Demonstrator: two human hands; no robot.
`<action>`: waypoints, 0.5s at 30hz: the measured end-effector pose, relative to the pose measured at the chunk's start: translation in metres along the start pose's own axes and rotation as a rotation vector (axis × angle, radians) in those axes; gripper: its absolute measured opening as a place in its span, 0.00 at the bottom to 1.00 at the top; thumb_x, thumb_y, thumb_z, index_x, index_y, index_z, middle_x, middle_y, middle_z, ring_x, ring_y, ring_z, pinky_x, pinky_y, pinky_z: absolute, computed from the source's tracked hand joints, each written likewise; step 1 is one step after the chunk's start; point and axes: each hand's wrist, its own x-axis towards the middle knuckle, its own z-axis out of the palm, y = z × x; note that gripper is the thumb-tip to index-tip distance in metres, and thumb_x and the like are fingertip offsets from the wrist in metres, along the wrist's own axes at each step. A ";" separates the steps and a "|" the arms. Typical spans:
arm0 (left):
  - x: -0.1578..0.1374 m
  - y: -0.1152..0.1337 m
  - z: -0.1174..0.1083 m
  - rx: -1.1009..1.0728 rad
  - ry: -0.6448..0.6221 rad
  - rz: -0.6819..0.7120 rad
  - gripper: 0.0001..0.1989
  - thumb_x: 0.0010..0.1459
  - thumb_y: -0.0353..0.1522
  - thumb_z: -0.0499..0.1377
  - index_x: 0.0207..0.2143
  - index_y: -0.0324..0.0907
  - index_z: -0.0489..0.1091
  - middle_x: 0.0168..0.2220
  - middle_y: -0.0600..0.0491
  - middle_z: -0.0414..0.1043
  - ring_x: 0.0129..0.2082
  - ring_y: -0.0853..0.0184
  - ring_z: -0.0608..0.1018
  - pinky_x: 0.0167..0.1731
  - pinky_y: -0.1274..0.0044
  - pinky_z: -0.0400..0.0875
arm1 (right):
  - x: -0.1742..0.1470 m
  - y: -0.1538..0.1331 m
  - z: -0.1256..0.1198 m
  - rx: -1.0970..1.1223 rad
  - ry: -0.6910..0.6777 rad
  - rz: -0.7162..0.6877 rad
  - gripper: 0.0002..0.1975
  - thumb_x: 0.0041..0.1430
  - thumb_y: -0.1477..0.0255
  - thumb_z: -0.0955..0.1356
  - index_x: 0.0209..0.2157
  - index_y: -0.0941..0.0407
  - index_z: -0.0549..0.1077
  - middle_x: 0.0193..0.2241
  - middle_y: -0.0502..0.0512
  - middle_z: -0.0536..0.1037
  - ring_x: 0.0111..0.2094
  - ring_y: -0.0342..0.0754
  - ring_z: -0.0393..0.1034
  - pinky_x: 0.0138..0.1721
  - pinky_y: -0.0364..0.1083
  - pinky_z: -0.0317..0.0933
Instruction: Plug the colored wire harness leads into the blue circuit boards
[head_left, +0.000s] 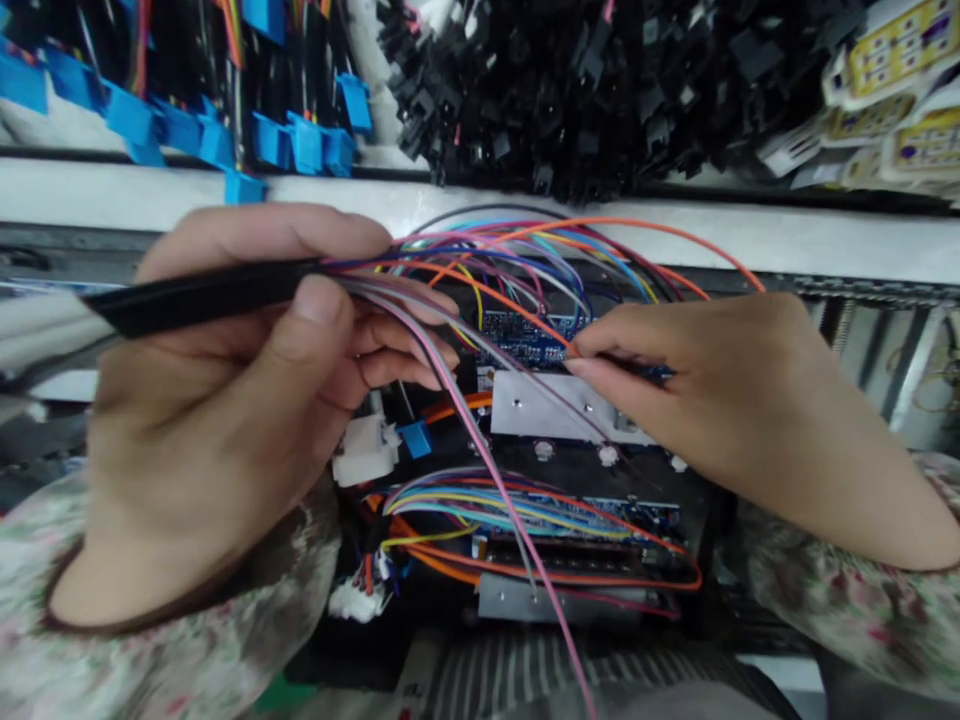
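Observation:
My left hand [247,400] is closed around a wire harness in a black sleeve [217,295], thumb in front and fingers behind. Many coloured wires [540,240] fan out of the sleeve's right end, some arching to the right, while a pink wire [495,480] hangs down toward me. Between thumb and forefinger, my right hand [675,380] pinches an orange wire [517,308]; its end is hidden by the fingers. Beneath both hands lies a blue circuit board [517,335] with a light metal plate [540,405]. A second blue board [637,512] nearer me has coloured wires running along it.
Harnesses with blue connectors [307,140] hang at the upper left. A heap of black connectors [540,100] fills the back, beyond a pale rail [420,200]. Yellow and white connectors [892,60] lie at the upper right. White connectors [367,450] sit near the boards' left ends.

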 end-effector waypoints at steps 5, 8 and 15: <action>0.001 0.008 0.012 0.018 -0.035 0.019 0.10 0.67 0.25 0.51 0.42 0.42 0.71 0.33 0.58 0.80 0.30 0.71 0.83 0.30 0.75 0.82 | -0.008 -0.019 -0.005 -0.068 0.074 0.045 0.06 0.62 0.73 0.70 0.42 0.53 0.77 0.25 0.47 0.78 0.27 0.47 0.74 0.31 0.46 0.62; 0.003 0.008 0.012 -0.007 -0.055 0.023 0.04 0.66 0.27 0.55 0.40 0.41 0.70 0.31 0.56 0.81 0.28 0.69 0.82 0.30 0.76 0.82 | -0.009 -0.023 -0.007 -0.016 0.034 0.000 0.17 0.57 0.78 0.69 0.48 0.54 0.76 0.28 0.47 0.79 0.27 0.46 0.73 0.28 0.46 0.62; 0.010 -0.003 0.002 -0.075 -0.159 0.019 0.09 0.60 0.36 0.67 0.38 0.44 0.70 0.33 0.55 0.81 0.34 0.66 0.84 0.38 0.73 0.83 | -0.031 -0.011 -0.037 0.036 0.280 0.296 0.04 0.60 0.72 0.71 0.30 0.54 0.75 0.24 0.51 0.76 0.25 0.46 0.71 0.29 0.47 0.64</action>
